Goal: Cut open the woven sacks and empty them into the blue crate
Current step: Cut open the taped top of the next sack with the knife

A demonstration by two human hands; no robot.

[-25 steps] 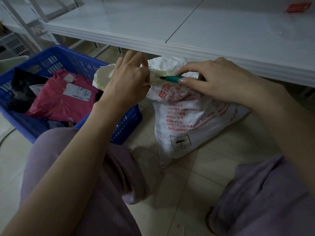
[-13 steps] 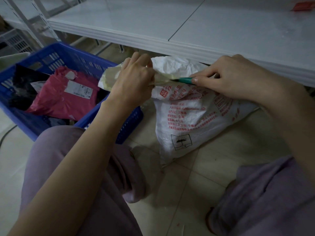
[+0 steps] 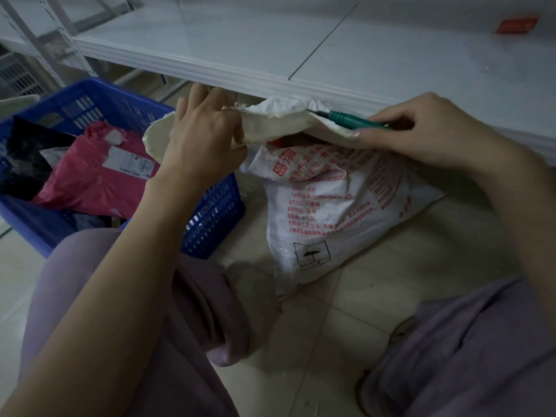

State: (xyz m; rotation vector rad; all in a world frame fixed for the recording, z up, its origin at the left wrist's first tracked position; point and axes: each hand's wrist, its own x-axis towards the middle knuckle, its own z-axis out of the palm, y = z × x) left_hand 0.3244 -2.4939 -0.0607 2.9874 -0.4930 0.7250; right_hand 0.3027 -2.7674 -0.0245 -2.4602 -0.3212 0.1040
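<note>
Since earlier, the green cutter (image 3: 349,121) is drawn toward 3 o'clock, pinched by the right hand (image 3: 427,136); the woven sack (image 3: 331,224) is gripped taut by the left hand (image 3: 204,142) (steadying the cut).

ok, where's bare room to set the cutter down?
Free: white shelf top above the sack, bare except a red tag far right; floor tiles on the sack's near side. Crowded: blue crate holds pink parcel and black parcel; left hand, right hand and cutter at the sack mouth.
</note>
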